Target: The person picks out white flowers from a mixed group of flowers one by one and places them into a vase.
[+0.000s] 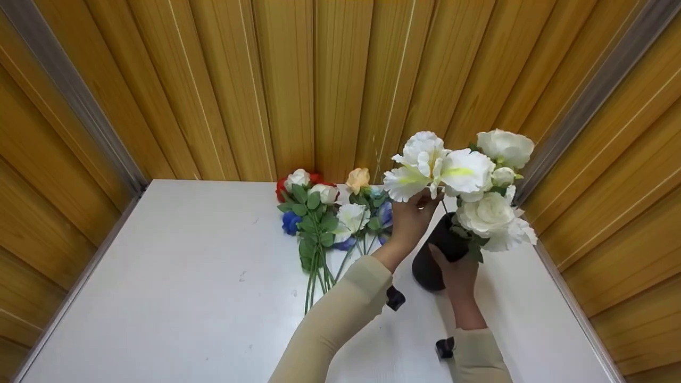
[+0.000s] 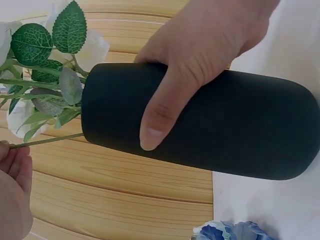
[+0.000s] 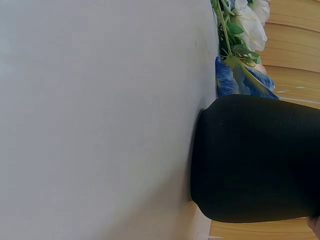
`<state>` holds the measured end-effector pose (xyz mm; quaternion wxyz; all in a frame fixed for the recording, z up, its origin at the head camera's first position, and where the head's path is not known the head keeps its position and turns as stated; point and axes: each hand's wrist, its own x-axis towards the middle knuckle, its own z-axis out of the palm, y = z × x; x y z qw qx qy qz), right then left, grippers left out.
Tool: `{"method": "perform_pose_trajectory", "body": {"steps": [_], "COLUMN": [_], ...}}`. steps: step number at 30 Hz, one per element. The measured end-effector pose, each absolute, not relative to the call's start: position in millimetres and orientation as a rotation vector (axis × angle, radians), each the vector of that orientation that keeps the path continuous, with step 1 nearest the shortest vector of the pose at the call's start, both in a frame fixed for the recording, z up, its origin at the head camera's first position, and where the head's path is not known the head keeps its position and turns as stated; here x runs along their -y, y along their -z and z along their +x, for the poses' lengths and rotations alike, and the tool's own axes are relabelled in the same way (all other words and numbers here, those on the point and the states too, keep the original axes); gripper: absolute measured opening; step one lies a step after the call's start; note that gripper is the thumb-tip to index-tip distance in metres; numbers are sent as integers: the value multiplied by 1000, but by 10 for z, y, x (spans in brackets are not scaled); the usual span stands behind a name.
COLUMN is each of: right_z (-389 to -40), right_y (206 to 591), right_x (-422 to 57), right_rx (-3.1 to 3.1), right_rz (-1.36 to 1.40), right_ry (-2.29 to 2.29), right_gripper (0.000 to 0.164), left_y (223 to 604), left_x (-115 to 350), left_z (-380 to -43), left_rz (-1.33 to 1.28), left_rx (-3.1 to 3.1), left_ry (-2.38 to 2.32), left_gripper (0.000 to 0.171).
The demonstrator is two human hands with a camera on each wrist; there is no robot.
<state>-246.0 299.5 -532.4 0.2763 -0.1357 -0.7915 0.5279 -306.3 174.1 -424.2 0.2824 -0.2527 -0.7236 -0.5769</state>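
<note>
A black vase [image 1: 430, 266] stands on the white table, its base also showing in the right wrist view. My right hand [image 1: 461, 274] grips the vase near its neck; the left wrist view shows the thumb [image 2: 160, 117] laid across its side. My left hand [image 1: 412, 222] pinches a thin green stem [image 2: 50, 140] whose lower end meets the vase's rim. How far that stem goes in is hidden. Above this hand is a white iris with yellow streaks [image 1: 425, 165]. White roses [image 1: 485, 215] and green leaves [image 2: 69, 27] stick out of the vase's mouth.
Left of the vase lie more artificial flowers: white roses [image 1: 323, 193], a peach rose [image 1: 358, 180], a blue flower [image 1: 291, 222] and another white iris [image 1: 352, 218], stems toward the front. Two small black objects [image 1: 395, 298] are near my forearms. Wood-patterned walls [image 1: 340, 90] enclose the table [image 1: 186, 282].
</note>
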Motion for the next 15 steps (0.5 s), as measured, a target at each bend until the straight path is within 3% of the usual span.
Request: {"method": "perform_pose_trajectory", "body": {"steps": [15], "right_z": [-2461], "right_y": [5347], "right_x": [-3006], "right_rx": [2100], "right_rz": [-350], "right_ry": [-1476], "right_gripper": [99], "left_y": [4321], "left_x": [-1901], "left_z": [-3123], "left_rz": [-690], "left_rx": [2316], "left_ry": [1743], "left_gripper": [17]}}
